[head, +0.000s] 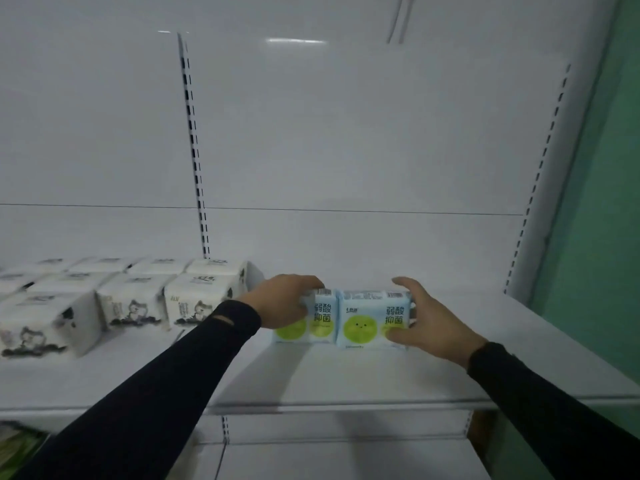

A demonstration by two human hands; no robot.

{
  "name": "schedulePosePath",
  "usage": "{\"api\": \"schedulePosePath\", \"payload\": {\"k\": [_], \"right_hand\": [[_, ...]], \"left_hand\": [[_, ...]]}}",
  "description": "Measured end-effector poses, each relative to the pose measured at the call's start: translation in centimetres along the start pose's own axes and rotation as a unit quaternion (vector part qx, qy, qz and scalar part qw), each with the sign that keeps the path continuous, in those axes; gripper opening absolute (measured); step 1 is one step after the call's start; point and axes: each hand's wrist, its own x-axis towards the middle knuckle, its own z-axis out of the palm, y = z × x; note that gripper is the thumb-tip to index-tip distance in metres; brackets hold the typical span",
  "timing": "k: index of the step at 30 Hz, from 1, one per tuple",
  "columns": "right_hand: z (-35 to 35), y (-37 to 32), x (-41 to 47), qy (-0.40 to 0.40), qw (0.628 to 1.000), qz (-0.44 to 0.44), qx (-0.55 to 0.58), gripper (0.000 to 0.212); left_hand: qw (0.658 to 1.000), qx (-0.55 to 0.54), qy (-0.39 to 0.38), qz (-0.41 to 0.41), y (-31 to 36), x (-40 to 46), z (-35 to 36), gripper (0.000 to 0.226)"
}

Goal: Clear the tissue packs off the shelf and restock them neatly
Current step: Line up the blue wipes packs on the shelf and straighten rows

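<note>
Head view: white shelf (346, 375), white slotted back panel (346, 133), green wall (602, 202) right.

Dim cool light, ceiling-lamp glare on back panel (294, 40), soft focus, edges bowed

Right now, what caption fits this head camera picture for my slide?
Left hand and right hand hold two blue tissue packs on the white shelf.
</note>
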Motion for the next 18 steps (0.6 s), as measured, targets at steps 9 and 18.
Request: {"api": "schedulePosePath", "payload": {"k": [9,18], "right_hand": [[-0.4,1.2,8.9,-0.003,0.977,-0.106,-0.186,0.055],[2.6,3.0,14.0,0.08,0.974,-0.103,-0.184,0.065]], "left_hand": [[0.998,0.034,0.016,-0.057,-0.8,5.2,0.5,0.052],[0.981,0.101,0.125,-0.11,-4.2,8.6,1.8,0.062]]}}
